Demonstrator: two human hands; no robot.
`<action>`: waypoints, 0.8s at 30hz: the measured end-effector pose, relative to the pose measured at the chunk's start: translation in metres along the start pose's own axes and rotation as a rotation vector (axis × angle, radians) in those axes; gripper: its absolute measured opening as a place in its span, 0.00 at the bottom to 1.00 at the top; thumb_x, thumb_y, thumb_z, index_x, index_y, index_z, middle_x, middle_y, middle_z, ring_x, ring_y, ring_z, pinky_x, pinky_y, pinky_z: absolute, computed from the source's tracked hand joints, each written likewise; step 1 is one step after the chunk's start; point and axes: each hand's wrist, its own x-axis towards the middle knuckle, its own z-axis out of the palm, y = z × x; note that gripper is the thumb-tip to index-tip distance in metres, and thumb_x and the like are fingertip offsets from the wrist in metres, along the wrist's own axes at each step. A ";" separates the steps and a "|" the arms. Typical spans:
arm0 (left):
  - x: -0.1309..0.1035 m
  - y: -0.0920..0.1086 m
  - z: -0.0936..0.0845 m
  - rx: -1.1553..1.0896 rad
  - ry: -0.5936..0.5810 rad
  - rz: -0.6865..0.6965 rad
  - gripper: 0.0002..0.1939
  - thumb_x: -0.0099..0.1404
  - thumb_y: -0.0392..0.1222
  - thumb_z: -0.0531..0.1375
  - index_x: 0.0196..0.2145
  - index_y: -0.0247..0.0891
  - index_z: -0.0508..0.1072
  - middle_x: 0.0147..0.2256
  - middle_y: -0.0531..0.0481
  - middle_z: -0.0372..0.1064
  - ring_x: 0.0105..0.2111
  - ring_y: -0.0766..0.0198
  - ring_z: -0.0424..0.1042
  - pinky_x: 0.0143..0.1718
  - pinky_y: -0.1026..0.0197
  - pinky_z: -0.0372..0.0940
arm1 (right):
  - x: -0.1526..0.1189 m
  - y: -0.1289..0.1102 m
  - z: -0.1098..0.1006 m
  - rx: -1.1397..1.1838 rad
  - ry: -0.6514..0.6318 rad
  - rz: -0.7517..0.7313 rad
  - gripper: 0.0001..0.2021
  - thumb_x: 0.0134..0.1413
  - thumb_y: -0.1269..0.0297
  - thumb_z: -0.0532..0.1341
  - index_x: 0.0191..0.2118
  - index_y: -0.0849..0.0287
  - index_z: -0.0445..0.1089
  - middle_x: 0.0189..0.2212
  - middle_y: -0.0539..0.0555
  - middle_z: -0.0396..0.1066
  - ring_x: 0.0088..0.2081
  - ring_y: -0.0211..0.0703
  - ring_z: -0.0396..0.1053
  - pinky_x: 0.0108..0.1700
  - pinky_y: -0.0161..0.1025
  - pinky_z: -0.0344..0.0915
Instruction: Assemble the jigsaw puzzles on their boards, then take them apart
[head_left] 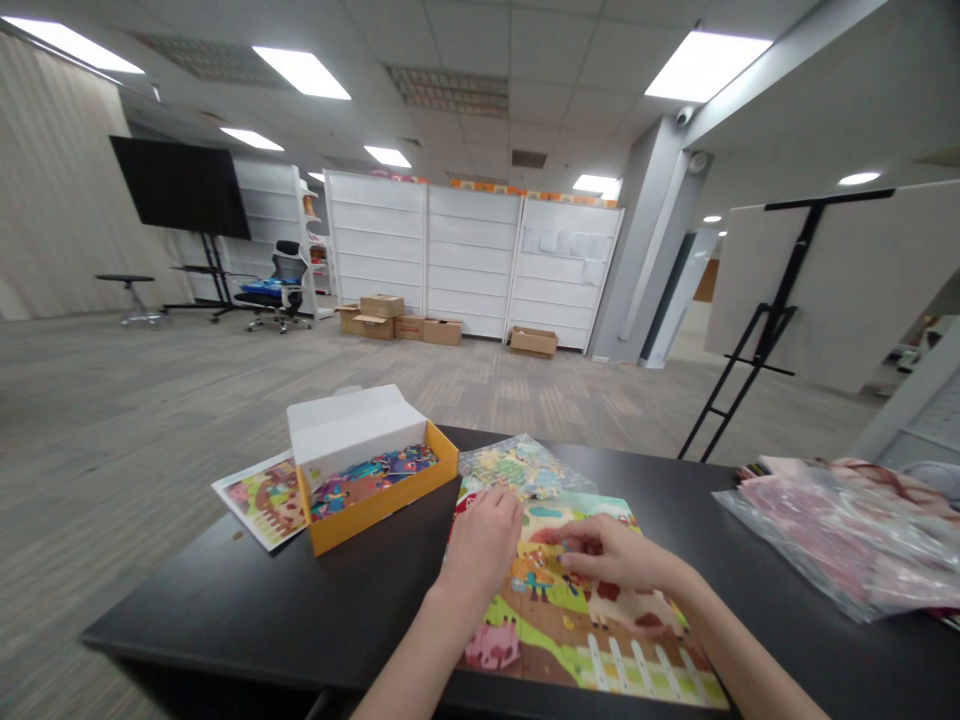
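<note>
A colourful farm jigsaw puzzle (540, 640) with a pink pig, a cow and a white fence lies on the black table. My left hand (484, 535) is at its upper left edge, fingers curled down and together; whatever is under the fingertips is hidden. Over the middle right of the picture is my right hand (611, 553), its fingers bent and apart from the thumb, with no piece visible between them. Just beyond the left hand, a clear plastic bag (525, 462) of puzzle pieces touches the puzzle's far edge.
An open yellow box (382, 510) of puzzle pieces stands to the left, beside a printed picture sheet (262, 495). Plastic-wrapped pink items (840, 520) lie at the right. The black table (300, 610) ends at the left. Cardboard boxes (382, 318) and white shelving (472, 250) are farther back.
</note>
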 end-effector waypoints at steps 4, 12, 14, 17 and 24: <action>0.004 0.006 0.000 -0.010 0.010 -0.029 0.13 0.75 0.37 0.49 0.38 0.39 0.73 0.41 0.47 0.73 0.43 0.58 0.74 0.44 0.58 0.69 | 0.006 0.012 -0.001 -0.275 0.283 0.039 0.19 0.53 0.56 0.66 0.50 0.55 0.75 0.31 0.53 0.75 0.31 0.44 0.70 0.32 0.37 0.62; 0.003 0.010 0.004 0.007 -0.059 0.014 0.10 0.72 0.37 0.52 0.43 0.39 0.73 0.48 0.46 0.72 0.49 0.57 0.72 0.47 0.58 0.69 | 0.014 0.018 0.009 -0.443 0.426 0.153 0.22 0.53 0.44 0.64 0.44 0.58 0.69 0.44 0.59 0.71 0.42 0.52 0.71 0.41 0.42 0.62; 0.002 0.008 0.006 0.005 -0.088 0.048 0.10 0.71 0.36 0.53 0.46 0.39 0.73 0.51 0.45 0.71 0.51 0.56 0.71 0.50 0.56 0.68 | 0.016 0.021 0.011 -0.413 0.454 0.169 0.22 0.49 0.44 0.67 0.39 0.57 0.66 0.40 0.56 0.71 0.38 0.48 0.70 0.38 0.40 0.61; 0.003 0.007 0.006 0.023 -0.132 0.063 0.11 0.71 0.36 0.52 0.45 0.38 0.73 0.51 0.44 0.71 0.50 0.56 0.72 0.49 0.55 0.69 | 0.018 0.028 0.011 -0.251 0.468 0.162 0.22 0.45 0.48 0.70 0.37 0.55 0.61 0.32 0.50 0.70 0.32 0.43 0.67 0.32 0.37 0.57; 0.004 0.000 -0.002 0.057 -0.103 0.039 0.12 0.72 0.37 0.50 0.43 0.39 0.74 0.50 0.44 0.73 0.51 0.55 0.72 0.49 0.54 0.70 | 0.013 0.033 -0.006 0.384 0.287 0.055 0.23 0.52 0.42 0.65 0.38 0.54 0.57 0.21 0.43 0.63 0.21 0.33 0.58 0.24 0.32 0.51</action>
